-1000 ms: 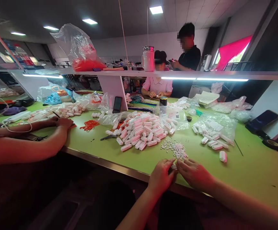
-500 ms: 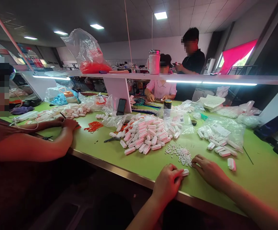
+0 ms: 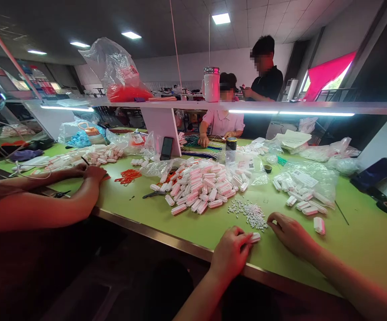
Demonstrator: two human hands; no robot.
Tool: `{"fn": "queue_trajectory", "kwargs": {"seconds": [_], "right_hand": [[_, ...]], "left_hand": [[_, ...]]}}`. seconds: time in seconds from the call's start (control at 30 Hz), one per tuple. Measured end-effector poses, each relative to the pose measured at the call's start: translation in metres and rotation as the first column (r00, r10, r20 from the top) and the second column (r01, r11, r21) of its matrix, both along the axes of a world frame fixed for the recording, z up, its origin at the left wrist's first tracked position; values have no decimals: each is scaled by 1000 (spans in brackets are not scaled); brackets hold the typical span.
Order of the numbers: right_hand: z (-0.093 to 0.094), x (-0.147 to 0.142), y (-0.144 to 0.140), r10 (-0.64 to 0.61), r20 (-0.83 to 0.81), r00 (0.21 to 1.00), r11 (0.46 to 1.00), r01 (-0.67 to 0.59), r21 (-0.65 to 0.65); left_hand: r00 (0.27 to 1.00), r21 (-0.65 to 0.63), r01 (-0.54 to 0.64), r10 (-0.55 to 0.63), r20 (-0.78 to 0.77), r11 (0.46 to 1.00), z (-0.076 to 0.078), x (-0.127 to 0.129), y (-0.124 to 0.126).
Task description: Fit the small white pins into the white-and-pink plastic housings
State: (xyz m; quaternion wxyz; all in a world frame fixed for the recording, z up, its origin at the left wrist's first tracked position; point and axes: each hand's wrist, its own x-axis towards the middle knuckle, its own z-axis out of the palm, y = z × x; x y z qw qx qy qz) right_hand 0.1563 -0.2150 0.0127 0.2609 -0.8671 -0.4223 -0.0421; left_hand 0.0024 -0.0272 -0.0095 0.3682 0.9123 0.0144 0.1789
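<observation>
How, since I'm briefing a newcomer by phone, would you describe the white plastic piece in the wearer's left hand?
On the green tabletop, find the pile of white plastic pieces. Go to the heap of tiny white bits, then toward the wearer, to their left hand. At its fingertips is the white plastic piece, oblong like those piled, but the only one that hand visibly holds.

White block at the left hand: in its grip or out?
In: the left hand pinches the white block, one end jutting out.
</observation>
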Motion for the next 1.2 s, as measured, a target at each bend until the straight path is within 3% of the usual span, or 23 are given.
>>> {"fn": "queue_trajectory", "kwargs": {"seconds": [0.27, 0.47, 0.83, 1.0, 1.2], "right_hand": [[-5, 5, 0, 11, -13, 1000, 998, -11, 59], [2, -2, 4, 27, 19, 999, 992, -29, 126], [10, -14, 11, 223, 15, 975, 933, -218, 287], [6, -35, 18, 244, 158, 957, 936, -275, 220], [-1, -50, 19, 374, 379, 847, 892, -441, 105]], "left_hand": [[1000, 7, 11, -11, -9, 1000, 0, -1, 1], [1000, -9, 3, -3, -2, 1000, -2, 1, 2], [998, -40, -32, 34, 50, 999, 1, 2, 4], [991, -156, -20, 40, 131, 988, 4, -1, 3], [990, -225, 71, -42, 134, 972, 4, -3, 4]]}}
